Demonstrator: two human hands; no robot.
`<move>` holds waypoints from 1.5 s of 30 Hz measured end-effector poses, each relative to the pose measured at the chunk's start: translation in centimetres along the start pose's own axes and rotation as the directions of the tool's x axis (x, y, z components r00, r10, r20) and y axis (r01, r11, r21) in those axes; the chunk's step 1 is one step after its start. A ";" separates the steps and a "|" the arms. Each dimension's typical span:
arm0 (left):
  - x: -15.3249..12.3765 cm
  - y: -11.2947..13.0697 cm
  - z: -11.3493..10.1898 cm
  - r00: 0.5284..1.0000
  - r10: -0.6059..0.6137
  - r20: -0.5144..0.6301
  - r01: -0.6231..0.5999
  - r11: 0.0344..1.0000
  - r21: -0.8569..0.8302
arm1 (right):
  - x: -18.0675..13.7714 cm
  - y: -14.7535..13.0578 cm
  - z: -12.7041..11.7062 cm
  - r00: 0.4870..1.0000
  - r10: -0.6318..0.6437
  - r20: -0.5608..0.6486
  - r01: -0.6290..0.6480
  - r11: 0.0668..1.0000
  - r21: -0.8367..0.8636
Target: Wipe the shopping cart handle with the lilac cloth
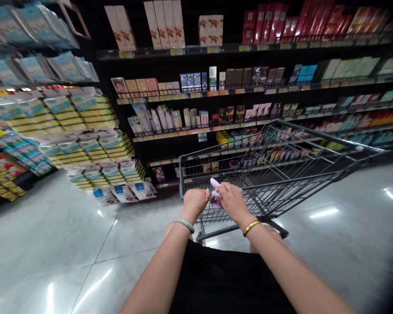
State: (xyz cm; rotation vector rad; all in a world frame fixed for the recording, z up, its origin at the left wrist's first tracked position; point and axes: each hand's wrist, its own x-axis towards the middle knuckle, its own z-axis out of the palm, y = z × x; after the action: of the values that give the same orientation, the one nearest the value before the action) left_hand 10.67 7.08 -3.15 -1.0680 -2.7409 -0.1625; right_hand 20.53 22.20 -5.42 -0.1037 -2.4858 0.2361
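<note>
While standing at the near end of the wire shopping cart [291,170], pinches a small lilac item [215,195] in the right hand [233,201], fingertips pressed together on its right edge. Too blurred to name closer: a packet or a wrapper, perhaps. Sits right between the two hands, just above the cart's near rail, inside the right-hand grip and just to the right of the left hand [195,201]. Runs its long axis roughly upright, tipped a little away, top end poking up past the knuckles.

Balls the left hand into a fist, knuckles up, grip closed tight. Cannot tell what lies under it, nor whether it touches the lilac item. Puts the right hand nearer, then, since it alone plainly has hold.

Reaches both forearms forward and inward, wrists close together, a pale green bangle [185,224] on the left wrist and a gold bangle [251,227] on the right.

Faces dark shelves [216,93] of boxed cosmetics beyond the cart, with stacked tissue packs [94,144] off to the left and glossy grey floor [52,244] underfoot.
</note>
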 end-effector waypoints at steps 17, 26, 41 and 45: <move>-1.1 1.6 -0.2 0.999 -0.042 0.007 0.042 0.999 -0.003 | -2.7 2.8 1.2 0.960 0.020 -0.279 -0.024 1.000 -0.012; -3.7 5.5 -0.5 0.998 -0.032 0.054 0.035 0.998 -0.056 | -6.6 0.6 1.6 0.867 0.078 -0.492 -0.143 0.985 -0.097; -1.4 6.7 -3.2 0.930 0.266 0.255 -0.257 0.964 -0.069 | -10.7 -0.8 4.9 0.814 0.469 -0.343 -0.332 0.860 0.388; 0.1 7.0 -2.2 0.895 0.288 0.340 -0.244 0.956 -0.165 | -10.0 -0.6 5.0 0.787 0.528 -0.319 -0.341 0.803 0.489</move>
State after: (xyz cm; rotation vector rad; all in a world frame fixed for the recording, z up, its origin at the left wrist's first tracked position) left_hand 15.72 11.91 -0.78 -1.6434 -2.8826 -0.0950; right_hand 25.51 19.55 -15.10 -0.5176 -1.8724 0.8344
